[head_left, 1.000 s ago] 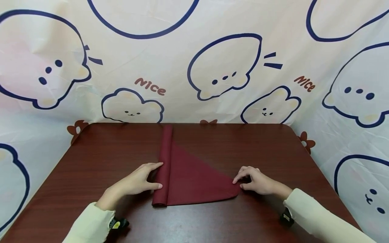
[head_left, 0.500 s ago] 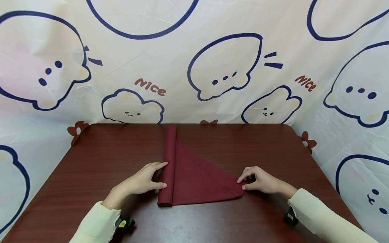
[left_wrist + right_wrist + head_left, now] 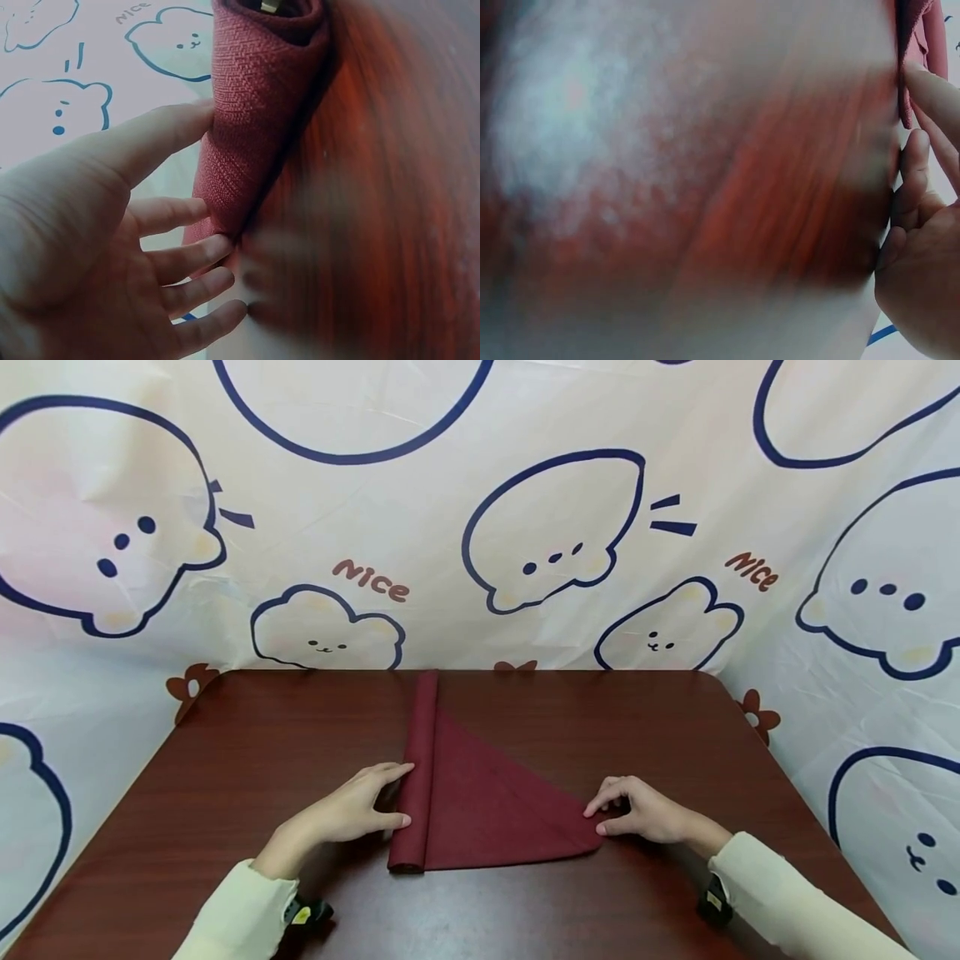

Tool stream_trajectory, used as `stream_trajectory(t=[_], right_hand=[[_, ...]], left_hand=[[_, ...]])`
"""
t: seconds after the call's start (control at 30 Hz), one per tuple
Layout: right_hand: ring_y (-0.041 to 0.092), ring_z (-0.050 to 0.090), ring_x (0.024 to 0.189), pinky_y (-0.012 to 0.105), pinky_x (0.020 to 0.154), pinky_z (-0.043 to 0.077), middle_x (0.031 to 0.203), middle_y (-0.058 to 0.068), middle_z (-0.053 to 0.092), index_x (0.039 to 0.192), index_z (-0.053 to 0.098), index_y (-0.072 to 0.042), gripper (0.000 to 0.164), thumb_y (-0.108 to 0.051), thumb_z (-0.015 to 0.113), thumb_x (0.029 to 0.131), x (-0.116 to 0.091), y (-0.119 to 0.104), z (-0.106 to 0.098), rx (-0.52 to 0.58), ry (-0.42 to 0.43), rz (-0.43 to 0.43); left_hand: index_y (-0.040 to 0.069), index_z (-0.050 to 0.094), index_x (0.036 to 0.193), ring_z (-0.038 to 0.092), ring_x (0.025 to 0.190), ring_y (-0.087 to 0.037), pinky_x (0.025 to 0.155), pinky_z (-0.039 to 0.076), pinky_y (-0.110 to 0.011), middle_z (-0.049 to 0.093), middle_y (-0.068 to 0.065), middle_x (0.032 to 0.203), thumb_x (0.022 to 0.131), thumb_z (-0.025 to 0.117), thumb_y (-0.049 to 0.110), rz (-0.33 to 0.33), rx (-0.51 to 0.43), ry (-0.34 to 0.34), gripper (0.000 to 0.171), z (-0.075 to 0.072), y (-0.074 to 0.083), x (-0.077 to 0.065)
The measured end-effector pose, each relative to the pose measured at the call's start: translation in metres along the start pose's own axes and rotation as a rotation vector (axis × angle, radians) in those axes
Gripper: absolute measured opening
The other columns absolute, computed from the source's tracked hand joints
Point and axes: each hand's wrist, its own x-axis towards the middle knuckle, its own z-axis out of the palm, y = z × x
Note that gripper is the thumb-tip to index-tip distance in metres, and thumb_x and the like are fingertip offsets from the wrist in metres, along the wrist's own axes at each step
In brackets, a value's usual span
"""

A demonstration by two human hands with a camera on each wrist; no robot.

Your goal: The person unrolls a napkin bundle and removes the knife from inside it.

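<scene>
A dark red woven cloth (image 3: 495,810) lies on the table, its left part rolled into a long tube (image 3: 416,777) and its right part flat, narrowing to a rounded corner. My left hand (image 3: 348,806) touches the tube's left side with thumb and fingertips, the fingers fairly straight. In the left wrist view, the roll (image 3: 255,97) shows its weave and hollow end, with a small pale glint inside. At the cloth's right corner, my right hand (image 3: 641,810) pinches the edge between thumb and curled fingers. The right wrist view catches only a strip of the cloth (image 3: 913,45).
The dark wooden table (image 3: 300,718) has rounded far corners. Behind it and along both sides hangs a pale printed curtain (image 3: 435,527) with cartoon outlines. A black wrist device (image 3: 303,912) sits at the left cuff and another (image 3: 714,900) at the right.
The rolled cloth has slid a little to the right along with both hands since a second ago. Over the last half second the hands and cloth have stayed nearly still.
</scene>
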Motion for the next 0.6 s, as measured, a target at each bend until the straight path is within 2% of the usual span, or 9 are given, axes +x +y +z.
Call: stream_trajectory(t=[0.13,0.33,0.43,0.6], right_hand=[[0.018,0.055,0.085,0.026,0.075,0.045,0.089,0.007,0.064,0.105,0.078,-0.012,0.020,-0.019,0.079,0.087,0.001,-0.001,-0.001,0.005,-0.010,0.008],[0.017,0.054,0.084,0.026,0.074,0.043,0.088,0.007,0.063,0.105,0.078,-0.012,0.019,-0.020,0.079,0.087,0.002,-0.002,-0.001,0.006,-0.018,0.022],[0.018,0.054,0.084,0.027,0.073,0.043,0.088,0.007,0.063,0.105,0.078,-0.012,0.019,-0.019,0.079,0.087,0.002,-0.002,-0.001,0.006,-0.023,0.017],[0.018,0.054,0.083,0.027,0.073,0.044,0.087,0.006,0.063,0.104,0.078,-0.011,0.019,-0.019,0.079,0.087,0.002,-0.001,-0.002,0.013,-0.027,0.016]], left_hand=[[0.004,0.043,0.152,0.034,0.145,-0.048,0.111,0.037,-0.065,0.037,-0.026,0.156,0.088,0.078,0.028,0.004,-0.008,0.015,0.078,-0.001,0.003,0.001],[0.006,0.045,0.151,0.029,0.147,-0.047,0.111,0.036,-0.066,0.033,-0.022,0.161,0.088,0.077,0.018,0.061,0.024,0.067,0.072,0.002,0.010,0.007],[0.007,0.047,0.151,0.028,0.148,-0.046,0.112,0.036,-0.065,0.033,-0.020,0.162,0.091,0.074,0.023,0.092,0.056,0.075,0.068,0.006,0.014,0.011],[0.011,0.050,0.149,0.030,0.148,-0.043,0.113,0.037,-0.064,0.033,-0.016,0.164,0.090,0.076,0.040,0.082,0.108,0.058,0.071,0.013,0.019,0.015]])
